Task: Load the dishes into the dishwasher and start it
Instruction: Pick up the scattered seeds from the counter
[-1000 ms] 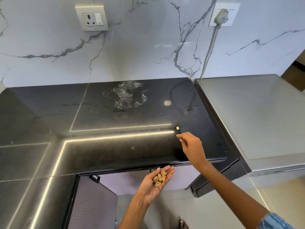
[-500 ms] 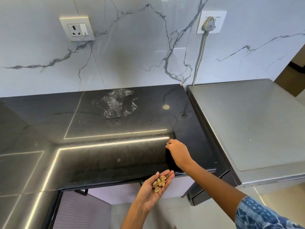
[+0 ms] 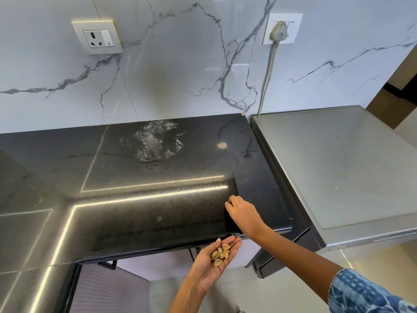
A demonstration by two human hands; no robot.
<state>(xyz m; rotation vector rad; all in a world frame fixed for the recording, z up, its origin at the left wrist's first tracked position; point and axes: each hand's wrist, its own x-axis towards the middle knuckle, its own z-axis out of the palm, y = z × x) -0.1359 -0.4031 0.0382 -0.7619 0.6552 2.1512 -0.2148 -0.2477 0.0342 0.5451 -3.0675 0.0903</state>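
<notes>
We are cupping a small heap of pistachio shells in our upturned, relaxed left hand just below the edge of the black countertop, while our right hand, fingers curled over it, is hiding whatever it holds. The grey dishwasher is standing just beside, shut. Shells look light, brittle, easily spilled: best pinched singly.
</notes>
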